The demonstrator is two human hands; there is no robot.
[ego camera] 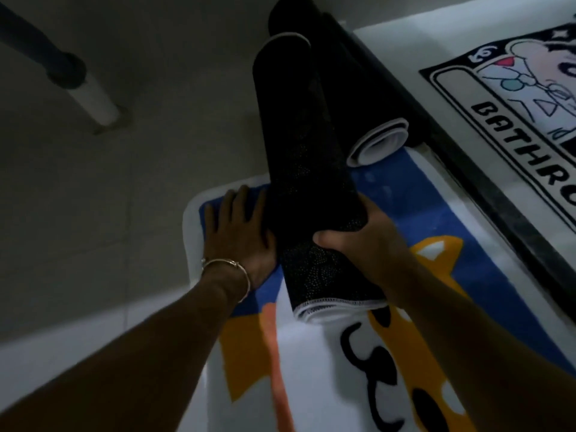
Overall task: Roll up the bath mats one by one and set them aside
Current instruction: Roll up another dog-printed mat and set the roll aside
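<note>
Black roll [311, 182]: a rolled mat with its dotted black back on the outside and a white edge at the near end. It is laid slanted across the top of the blue mat [414, 210].
Right hand [367, 244]: wrapped round the near part of the black roll, with the thumb on top.
Left hand [240, 232]: laid flat on the blue mat with straight fingers, just beside the roll, its thumb side touching it.
Hands: set apart, one on each side of the roll.
Bracelet [230, 266]: a thin ring worn on the left wrist.
Second roll [358, 98]: laid right beside the first one, touching it. A white curl is seen at its near end.
Blue mat: spread flat under the hands, with an orange and white dog face on it.
Word mat [514, 135]: spread flat at the right, with a black frame. Only "BATHRO" can be read; the rest is cut off.
Dark strip [498, 198]: seen between the blue mat and the word mat.
Floor [124, 182]: grey, at the left, with a pipe [90, 98] standing on it.
</note>
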